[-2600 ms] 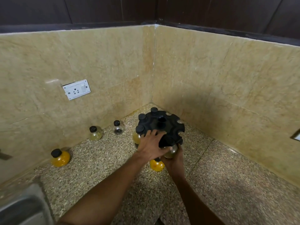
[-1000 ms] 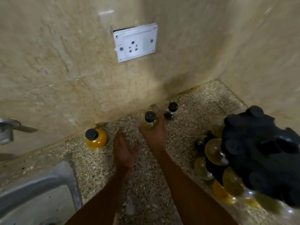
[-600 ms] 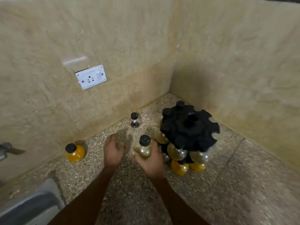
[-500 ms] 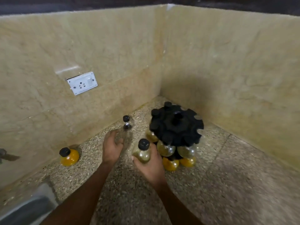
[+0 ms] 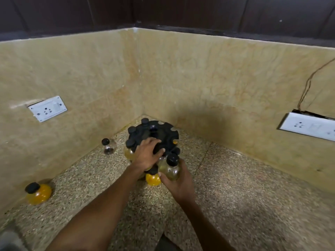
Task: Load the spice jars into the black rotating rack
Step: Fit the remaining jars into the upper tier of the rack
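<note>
Left hand [image 5: 147,154] flat on rack [image 5: 154,134], fingers spread, steadying it; right hand [image 5: 176,180] grips jar [image 5: 169,168] beside rim, lining up empty slot.

two wall sockets [image 5: 47,109]; speckled counter [image 5: 253,205]

Rack [image 5: 159,132] matt black plastic; jars [image 5: 169,170] clear, glossy, black caps; counter [image 5: 235,196] speckled stone; walls [image 5: 208,73] polished marble
</note>
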